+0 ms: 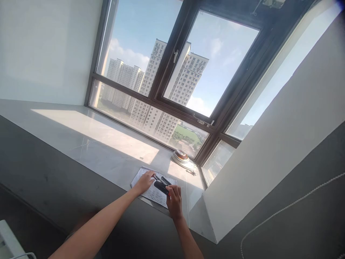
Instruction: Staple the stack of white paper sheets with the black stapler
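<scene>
Both your hands meet at the black tool (161,185) lying on the printed sheet (155,197). Your right hand (174,201) is pinched on the tool's near end. Your left hand (144,182) lies flat, fingers spread, on the sheet's left part, touching the far tip. The tool's long axis runs between your two hands.

The tool (161,186) is black, the sheet (151,194) white with dark print — sill (94,140) pale grey, window frame (159,86) dark.

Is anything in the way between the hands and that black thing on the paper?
Nothing visible. The right hand grips the black tool, and the left hand lies on the paper right beside it.
</scene>
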`<state>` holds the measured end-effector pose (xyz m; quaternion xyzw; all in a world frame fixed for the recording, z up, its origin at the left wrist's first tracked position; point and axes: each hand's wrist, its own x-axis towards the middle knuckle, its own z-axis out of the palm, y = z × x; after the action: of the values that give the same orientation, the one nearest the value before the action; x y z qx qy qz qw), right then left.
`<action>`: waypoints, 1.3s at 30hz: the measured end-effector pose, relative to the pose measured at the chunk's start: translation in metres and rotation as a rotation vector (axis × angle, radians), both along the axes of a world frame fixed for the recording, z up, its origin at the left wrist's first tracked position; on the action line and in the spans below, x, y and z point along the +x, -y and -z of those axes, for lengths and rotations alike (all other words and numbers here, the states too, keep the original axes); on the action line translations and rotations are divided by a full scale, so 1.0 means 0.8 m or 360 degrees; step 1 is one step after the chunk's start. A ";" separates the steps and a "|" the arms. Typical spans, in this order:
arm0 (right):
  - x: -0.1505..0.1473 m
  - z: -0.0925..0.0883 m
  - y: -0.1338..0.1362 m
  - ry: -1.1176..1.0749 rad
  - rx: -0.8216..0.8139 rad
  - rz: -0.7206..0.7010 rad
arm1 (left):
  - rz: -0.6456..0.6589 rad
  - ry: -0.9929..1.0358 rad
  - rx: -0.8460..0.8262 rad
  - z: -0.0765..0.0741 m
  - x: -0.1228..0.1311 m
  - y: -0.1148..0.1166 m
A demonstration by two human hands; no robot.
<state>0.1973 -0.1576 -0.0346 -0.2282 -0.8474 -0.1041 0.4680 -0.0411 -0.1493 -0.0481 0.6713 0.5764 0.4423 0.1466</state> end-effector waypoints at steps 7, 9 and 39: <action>-0.001 -0.001 0.002 0.0029 -0.0012 -0.0034 | -0.0082 0.0023 -0.0058 -0.002 -0.004 -0.003; -0.001 0.000 0.001 0.0028 -0.0035 -0.0008 | -0.0103 0.0008 -0.0077 -0.002 -0.003 -0.003; -0.012 -0.003 -0.005 0.0042 0.0006 0.0461 | 0.0135 -0.0177 -0.0092 -0.026 -0.002 0.021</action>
<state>0.1876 -0.1534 -0.0325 -0.3460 -0.8115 -0.1751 0.4372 -0.0427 -0.1661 -0.0275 0.7141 0.5671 0.3810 0.1524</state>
